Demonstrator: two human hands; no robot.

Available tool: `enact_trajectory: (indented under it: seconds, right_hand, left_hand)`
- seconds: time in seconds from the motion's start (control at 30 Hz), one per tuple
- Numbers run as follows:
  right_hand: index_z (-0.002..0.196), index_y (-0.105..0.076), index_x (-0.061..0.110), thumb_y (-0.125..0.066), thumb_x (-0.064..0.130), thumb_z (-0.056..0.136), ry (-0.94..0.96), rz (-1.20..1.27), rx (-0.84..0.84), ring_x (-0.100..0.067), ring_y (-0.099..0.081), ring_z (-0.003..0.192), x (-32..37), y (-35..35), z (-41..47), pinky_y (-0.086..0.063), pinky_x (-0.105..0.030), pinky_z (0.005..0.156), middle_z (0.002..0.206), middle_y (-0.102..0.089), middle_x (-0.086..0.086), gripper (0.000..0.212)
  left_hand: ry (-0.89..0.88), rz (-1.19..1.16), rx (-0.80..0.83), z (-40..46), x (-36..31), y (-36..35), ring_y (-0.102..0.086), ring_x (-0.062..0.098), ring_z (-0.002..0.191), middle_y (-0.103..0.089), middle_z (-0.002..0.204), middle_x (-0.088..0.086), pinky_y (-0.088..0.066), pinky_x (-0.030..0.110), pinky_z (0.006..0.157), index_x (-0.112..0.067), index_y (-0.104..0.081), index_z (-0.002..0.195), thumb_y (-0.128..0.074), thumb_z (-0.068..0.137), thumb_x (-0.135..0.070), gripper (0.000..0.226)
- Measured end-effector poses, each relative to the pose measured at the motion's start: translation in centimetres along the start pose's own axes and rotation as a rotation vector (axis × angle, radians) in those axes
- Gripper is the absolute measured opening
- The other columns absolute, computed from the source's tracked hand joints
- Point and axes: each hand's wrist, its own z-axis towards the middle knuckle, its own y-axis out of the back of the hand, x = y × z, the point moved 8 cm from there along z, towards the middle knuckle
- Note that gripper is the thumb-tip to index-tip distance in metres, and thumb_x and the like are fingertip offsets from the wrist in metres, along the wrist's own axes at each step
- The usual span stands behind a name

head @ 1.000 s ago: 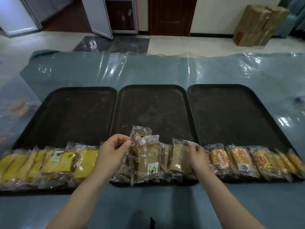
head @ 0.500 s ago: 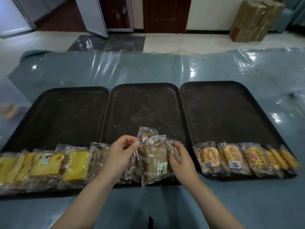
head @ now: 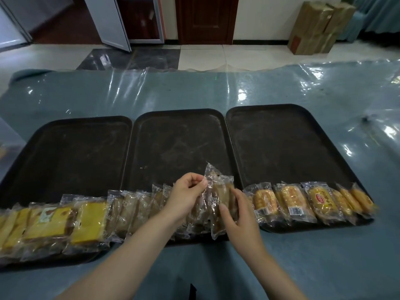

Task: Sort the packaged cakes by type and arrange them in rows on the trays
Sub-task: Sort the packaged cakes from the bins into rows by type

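Note:
Three black trays lie side by side: the left tray point(head: 71, 148), the middle tray point(head: 179, 144) and the right tray point(head: 287, 144). Along their near edges runs a row of wrapped cakes: yellow cakes point(head: 88, 215) on the left tray, brown cakes point(head: 134, 208) on the middle one, golden cakes point(head: 292, 200) on the right one. My left hand point(head: 186, 195) pinches the top of a brown cake's clear wrapper point(head: 218, 187) at the right end of the brown row. My right hand point(head: 236, 215) presses against the same packet from the right, fingers curled on it.
The trays sit on a blue-grey table point(head: 194, 92) under a shiny plastic sheet. The back parts of all three trays hold no cakes. Cardboard boxes point(head: 316, 27) stand on the floor at the far right, beyond the table.
My right hand moved left along the brown row and pushed the packets closer together. My left hand stayed on the upright brown packet. The view shifted slightly.

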Motion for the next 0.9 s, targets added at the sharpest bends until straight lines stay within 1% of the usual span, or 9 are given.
enact_trajectory:
  seconds: [0.07,0.17,0.23,0.33,0.4,0.53,0.63,0.73,0.9]
  right_hand:
    - [0.151,-0.031,0.032,-0.058,0.060,0.089,-0.039,-0.024,0.026,-0.004,-0.026,0.144,-0.8,0.2,-0.1,-0.030,-0.038,0.119,0.155,-0.032,0.013,0.073]
    - [0.152,-0.028,0.033,-0.057,0.070,0.082,-0.069,-0.055,0.034,-0.007,-0.026,0.146,-1.9,0.6,0.2,-0.031,-0.040,0.118,0.156,-0.031,0.012,0.085]
    - [0.149,-0.034,0.027,-0.060,0.060,0.086,-0.098,-0.062,0.010,-0.005,-0.031,0.142,-2.6,1.0,0.6,-0.033,-0.033,0.116,0.151,-0.037,0.013,0.076]
    - [0.136,-0.044,0.028,-0.061,0.034,0.096,-0.114,-0.040,-0.008,0.005,-0.042,0.120,-2.6,1.2,0.8,-0.031,-0.005,0.095,0.125,-0.045,0.023,0.045]
    - [0.133,-0.048,0.025,-0.057,0.027,0.099,-0.138,-0.031,-0.027,0.001,-0.048,0.115,-3.0,1.1,0.9,-0.036,-0.009,0.092,0.122,-0.050,0.018,0.035]
    - [0.133,-0.051,0.019,-0.052,0.025,0.100,-0.179,-0.017,-0.030,-0.008,-0.056,0.112,-4.2,0.3,1.2,-0.050,-0.035,0.096,0.122,-0.058,0.008,0.033]
    - [0.133,-0.051,0.020,-0.052,0.023,0.101,-0.193,0.002,-0.038,-0.008,-0.061,0.103,-4.6,0.1,1.3,-0.053,-0.030,0.086,0.117,-0.060,0.008,0.032]
    - [0.128,-0.053,0.021,-0.051,0.020,0.102,-0.203,0.020,-0.055,-0.002,-0.062,0.087,-4.5,0.4,1.4,-0.048,-0.017,0.070,0.108,-0.062,0.011,0.026]
    - [0.127,-0.052,0.022,-0.048,0.019,0.103,-0.182,0.015,-0.098,0.006,-0.060,0.089,-4.0,1.2,1.5,-0.046,-0.013,0.066,0.108,-0.062,0.013,0.025]
  left_hand:
    - [0.022,-0.032,0.037,0.6,0.4,-1.4,-0.061,0.008,0.079,-0.066,0.086,-0.003,-0.050,0.021,0.074,-0.015,-0.067,0.097,-0.065,0.094,-0.018,0.005]
    - [0.054,-0.091,0.071,1.2,1.2,-3.2,-0.057,0.007,0.074,-0.063,0.085,-0.002,-0.049,0.019,0.067,-0.013,-0.066,0.097,-0.066,0.094,-0.016,0.005]
    - [0.079,-0.126,0.073,1.5,2.1,-4.1,-0.056,0.007,0.071,-0.062,0.084,-0.001,-0.047,0.018,0.062,-0.011,-0.065,0.096,-0.066,0.094,-0.015,0.005]
    - [0.116,-0.092,0.034,1.8,3.7,-4.4,-0.058,0.007,0.072,-0.063,0.087,0.001,-0.048,0.018,0.061,-0.011,-0.063,0.095,-0.066,0.094,-0.015,0.005]
    - [0.064,0.066,0.003,2.1,4.0,-4.0,-0.057,0.007,0.069,-0.063,0.084,-0.002,-0.046,0.021,0.062,-0.018,-0.061,0.091,-0.066,0.093,-0.019,0.006]
    - [-0.043,0.391,0.025,2.0,3.7,-3.9,-0.055,0.005,0.073,-0.060,0.085,-0.007,-0.042,0.017,0.064,-0.022,-0.054,0.093,-0.061,0.096,-0.025,0.008]
    - [-0.098,0.527,0.086,1.6,3.3,-4.4,-0.055,0.005,0.071,-0.061,0.085,-0.005,-0.040,0.015,0.058,-0.021,-0.053,0.099,-0.055,0.099,-0.030,0.010]
    - [-0.150,0.654,0.172,1.3,3.2,-5.3,-0.055,0.012,0.068,-0.059,0.080,-0.003,-0.043,0.027,0.060,-0.021,-0.048,0.098,-0.046,0.102,-0.034,0.013]
    - [-0.307,0.895,0.228,0.0,2.4,-6.8,-0.061,0.023,0.078,-0.064,0.083,0.001,-0.047,0.037,0.071,-0.018,-0.051,0.101,-0.037,0.105,-0.033,0.021]
